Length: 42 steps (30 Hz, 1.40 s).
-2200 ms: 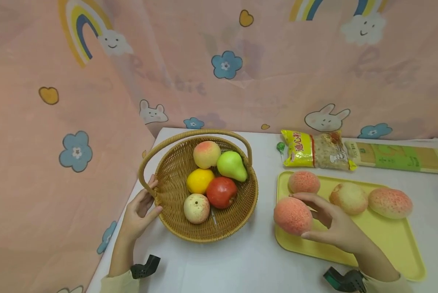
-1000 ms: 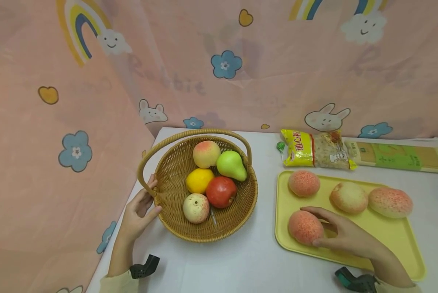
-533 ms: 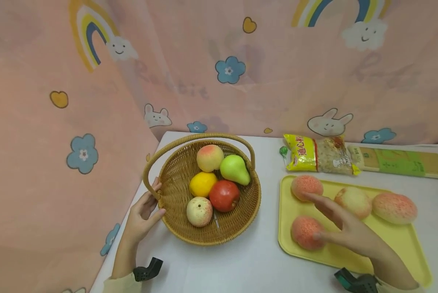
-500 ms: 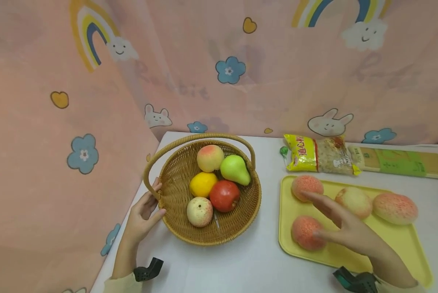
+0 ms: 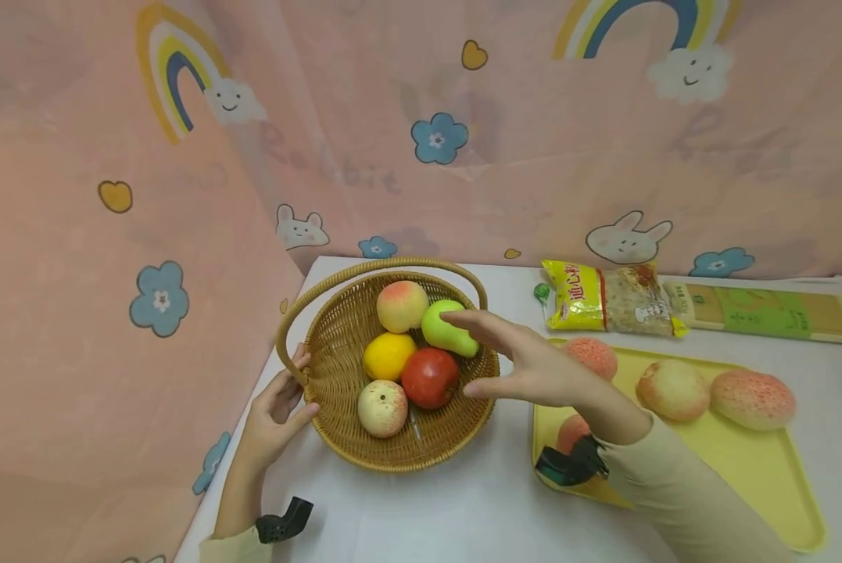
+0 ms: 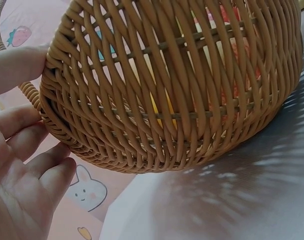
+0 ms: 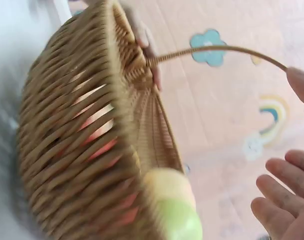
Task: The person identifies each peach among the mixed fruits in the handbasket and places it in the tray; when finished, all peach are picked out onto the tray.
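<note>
My left hand (image 5: pixel 269 418) grips the rim of a wicker basket (image 5: pixel 332 352) at the handle's base. In the left wrist view the thumb lies on one side of the woven rim (image 6: pixel 62 60) and the fingers on the other. Inside the basket are a peach (image 5: pixel 402 305), a green pear (image 5: pixel 443 330), a lemon (image 5: pixel 388 356), a red apple (image 5: pixel 430 378) and a pale round fruit (image 5: pixel 382 410). My right hand (image 5: pixel 533 361), fingers spread and holding nothing, is over the basket's right rim, its fingertips overlapping the pear. In the right wrist view, its fingers (image 7: pixel 279 200) are apart from the basket.
Right of the basket is a yellow tray (image 5: pixel 744 477) with a pink bun (image 5: pixel 592 356), another pink bun (image 5: pixel 571 430) partly behind my wrist, a pale bun (image 5: pixel 674 389) and an oblong bun (image 5: pixel 754 399). Behind it lie a pasta bag (image 5: pixel 607 299), a noodle packet (image 5: pixel 765 311) and a green lollipop (image 5: pixel 542 293).
My right hand lowered a pink bun onto the tray's front left, let go of it, then moved left over the basket. The left hand has stayed at the basket's rim.
</note>
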{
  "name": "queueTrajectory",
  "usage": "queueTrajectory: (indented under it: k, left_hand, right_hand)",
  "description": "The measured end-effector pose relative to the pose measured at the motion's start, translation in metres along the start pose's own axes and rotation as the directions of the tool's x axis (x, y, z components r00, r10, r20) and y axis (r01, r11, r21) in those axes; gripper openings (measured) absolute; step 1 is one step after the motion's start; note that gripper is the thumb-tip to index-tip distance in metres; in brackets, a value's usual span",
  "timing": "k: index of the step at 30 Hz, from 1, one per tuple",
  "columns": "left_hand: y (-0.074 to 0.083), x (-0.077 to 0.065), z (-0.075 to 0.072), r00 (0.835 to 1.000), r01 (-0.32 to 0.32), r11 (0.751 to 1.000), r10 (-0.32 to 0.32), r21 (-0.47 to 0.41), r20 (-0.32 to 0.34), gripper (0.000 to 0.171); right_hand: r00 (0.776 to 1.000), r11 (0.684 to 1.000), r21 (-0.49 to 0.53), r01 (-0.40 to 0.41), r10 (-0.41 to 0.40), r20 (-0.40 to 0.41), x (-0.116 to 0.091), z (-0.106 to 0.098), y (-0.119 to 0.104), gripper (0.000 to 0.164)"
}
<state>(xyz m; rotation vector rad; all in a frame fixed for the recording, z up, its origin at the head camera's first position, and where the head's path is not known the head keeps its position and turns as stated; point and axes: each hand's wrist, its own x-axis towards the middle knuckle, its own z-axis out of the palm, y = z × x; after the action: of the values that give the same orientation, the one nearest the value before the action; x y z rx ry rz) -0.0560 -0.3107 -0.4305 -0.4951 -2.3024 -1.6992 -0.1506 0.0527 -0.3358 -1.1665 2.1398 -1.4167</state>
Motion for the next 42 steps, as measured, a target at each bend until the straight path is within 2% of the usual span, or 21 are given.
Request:
queueTrajectory:
  k: [3, 8, 13, 16, 20, 23, 31, 38, 42]
  left_hand:
    - [0.0, 0.0, 0.0, 1.0, 0.001, 1.0, -0.001, 0.006, -0.005, 0.064]
    - [0.0, 0.0, -0.001, 1.0, 0.011, 1.0, -0.011, 0.005, -0.011, 0.064]
    - [-0.001, 0.0, -0.001, 1.0, 0.01, 1.0, -0.01, 0.001, -0.008, 0.065]
    - [-0.002, -0.002, -0.001, 1.0, 0.026, 1.0, -0.026, 0.001, -0.009, 0.066]
    - [-0.002, -0.004, -0.002, 1.0, 0.03, 1.0, -0.03, -0.001, -0.008, 0.066]
    - [-0.001, -0.004, -0.001, 1.0, 0.019, 1.0, -0.019, -0.001, -0.007, 0.065]
    - [0.0, -0.003, -0.001, 1.0, 0.0, 1.0, 0.0, 0.012, -0.004, 0.064]
    - [-0.002, 0.0, 0.0, 0.998, -0.068, 0.998, 0.068, 0.006, -0.007, 0.063]
    - [0.001, 0.001, 0.0, 0.997, -0.074, 0.997, 0.074, 0.003, -0.012, 0.063]
  right_hand:
    - [1.0, 1.0, 0.007, 0.007, -0.007, 0.016, 0.031, 0.002, -0.004, 0.074]
    - [0.998, 0.998, -0.014, -0.056, 0.056, -0.011, 0.075, 0.006, -0.005, 0.073]
    - [0.986, 0.986, -0.02, -0.167, 0.167, -0.015, 0.106, 0.009, 0.002, 0.073]
    - [0.98, 0.98, 0.026, -0.198, 0.198, -0.011, 0.119, 0.011, 0.01, 0.071]
    - [0.986, 0.986, 0.039, -0.165, 0.166, -0.027, 0.13, 0.017, 0.022, 0.069]
    - [0.988, 0.989, -0.019, -0.147, 0.146, -0.055, 0.133, 0.02, 0.03, 0.068]
    - [0.974, 0.97, -0.092, -0.223, 0.218, -0.068, 0.133, 0.022, 0.04, 0.072]
    - [0.969, 0.957, -0.16, -0.243, 0.233, -0.078, 0.133, 0.022, 0.041, 0.072]
    - [0.969, 0.952, -0.183, -0.244, 0.233, -0.082, 0.134, 0.022, 0.041, 0.072]
